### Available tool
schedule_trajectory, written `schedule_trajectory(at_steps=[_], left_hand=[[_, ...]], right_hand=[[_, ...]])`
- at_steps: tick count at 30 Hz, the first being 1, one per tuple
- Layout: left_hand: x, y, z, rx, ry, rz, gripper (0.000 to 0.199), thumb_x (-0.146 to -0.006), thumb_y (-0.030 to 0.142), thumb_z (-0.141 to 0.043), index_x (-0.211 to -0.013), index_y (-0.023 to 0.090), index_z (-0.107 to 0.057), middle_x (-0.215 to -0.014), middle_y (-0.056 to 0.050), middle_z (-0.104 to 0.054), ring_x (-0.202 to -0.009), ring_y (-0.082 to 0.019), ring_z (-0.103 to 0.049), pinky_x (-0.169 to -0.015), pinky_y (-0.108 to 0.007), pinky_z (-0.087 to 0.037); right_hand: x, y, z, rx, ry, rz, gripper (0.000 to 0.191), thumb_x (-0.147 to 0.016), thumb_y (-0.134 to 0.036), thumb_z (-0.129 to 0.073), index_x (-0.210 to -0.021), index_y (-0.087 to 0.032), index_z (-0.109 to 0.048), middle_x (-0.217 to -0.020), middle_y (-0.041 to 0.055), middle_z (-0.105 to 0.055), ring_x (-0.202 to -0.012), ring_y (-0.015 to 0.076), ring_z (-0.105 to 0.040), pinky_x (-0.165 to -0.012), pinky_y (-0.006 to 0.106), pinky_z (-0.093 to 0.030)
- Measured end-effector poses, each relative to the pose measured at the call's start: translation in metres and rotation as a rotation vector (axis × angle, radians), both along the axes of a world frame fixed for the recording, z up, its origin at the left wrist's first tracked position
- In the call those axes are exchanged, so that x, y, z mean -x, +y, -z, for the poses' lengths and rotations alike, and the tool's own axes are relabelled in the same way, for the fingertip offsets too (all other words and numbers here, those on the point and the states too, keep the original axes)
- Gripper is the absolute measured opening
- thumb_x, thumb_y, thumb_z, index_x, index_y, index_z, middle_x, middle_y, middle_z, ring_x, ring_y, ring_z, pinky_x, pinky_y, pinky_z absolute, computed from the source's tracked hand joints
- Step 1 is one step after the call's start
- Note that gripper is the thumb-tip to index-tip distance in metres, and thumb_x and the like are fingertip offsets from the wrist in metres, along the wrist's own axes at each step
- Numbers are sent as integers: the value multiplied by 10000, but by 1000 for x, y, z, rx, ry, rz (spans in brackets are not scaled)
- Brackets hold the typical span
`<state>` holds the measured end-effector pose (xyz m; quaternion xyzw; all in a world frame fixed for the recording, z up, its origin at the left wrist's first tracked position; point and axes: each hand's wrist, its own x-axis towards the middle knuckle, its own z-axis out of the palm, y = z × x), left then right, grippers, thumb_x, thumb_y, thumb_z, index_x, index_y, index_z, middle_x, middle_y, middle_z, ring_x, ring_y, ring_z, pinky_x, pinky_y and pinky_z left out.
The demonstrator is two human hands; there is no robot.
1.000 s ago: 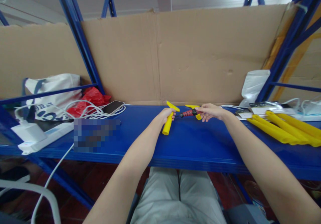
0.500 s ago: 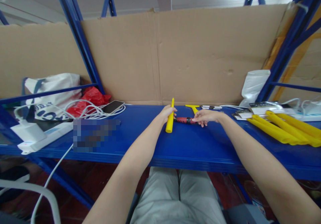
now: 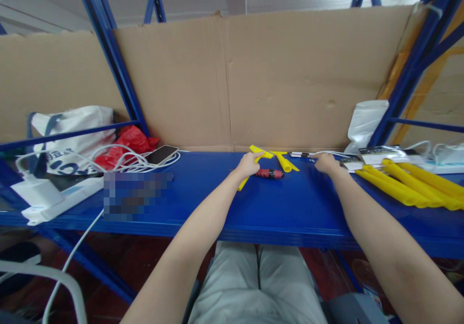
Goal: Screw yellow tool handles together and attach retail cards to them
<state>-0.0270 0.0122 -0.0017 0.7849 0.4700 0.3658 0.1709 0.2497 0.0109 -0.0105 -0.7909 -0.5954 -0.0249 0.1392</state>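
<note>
A yellow plastic T-shaped tool [image 3: 261,151], like a small squeegee, is gripped by my left hand [image 3: 248,165], its handle pointing toward the table's front. Just right of that hand a red-and-black screwdriver handle [image 3: 270,173] lies on the blue table. Behind it rests another yellow T-shaped tool [image 3: 284,163], with a thin yellow piece beside it. My right hand [image 3: 326,162] is down at the back right of the table, fingers curled together; what they hold, if anything, is too small to make out. Left of its fingertips lie slim black-and-white items [image 3: 301,154].
Several yellow tubular pieces [image 3: 413,184] lie at the right, before black-and-white packets [image 3: 380,155]. A phone [image 3: 163,154], white cables and a power strip [image 3: 68,200] occupy the left. Cardboard [image 3: 290,82] walls the back; blue posts [image 3: 119,72] rise at the sides.
My right hand has let go of the screwdriver, now lying on the table, and moved right and back. My left hand has tilted the yellow tool so its T-shaped head shows.
</note>
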Motion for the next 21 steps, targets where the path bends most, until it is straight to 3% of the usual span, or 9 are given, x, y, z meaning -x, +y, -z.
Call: schedule_trajectory(at_steps=[6,14,21], left_hand=[[-3,-3,-2,-39,113,-3,575,-629,-48,-501,-1153,153,-622,-1036,-113,-645,-1027,-251,-561,-933,-327,-402],[-3,-3,0,-15,37,9,570,-617,-68,-502,-1117,164,-646,-1064,-107,-637,-1053,-263,-547,-964,-353,-384],[-3,-9,-4,-49,216,-11,586,-671,-28,-482,-1222,154,-569,-1139,-102,-614,-1088,-227,-541,-964,-319,-389]], right_hand=[[1,-4,9,104,-15,45,527,-841,-203,-321,-1359,-199,-413,-1477,109,-241,-1348,332,-197,-1041,582,-205],[0,1,12,137,-27,67,511,-878,-278,-248,-1363,-235,-403,-1492,97,-203,-1361,321,-162,-1037,596,-179],[2,5,16,102,-48,36,496,-886,-275,-240,-1339,-227,-436,-1480,115,-232,-1354,323,-180,-1024,608,-178]])
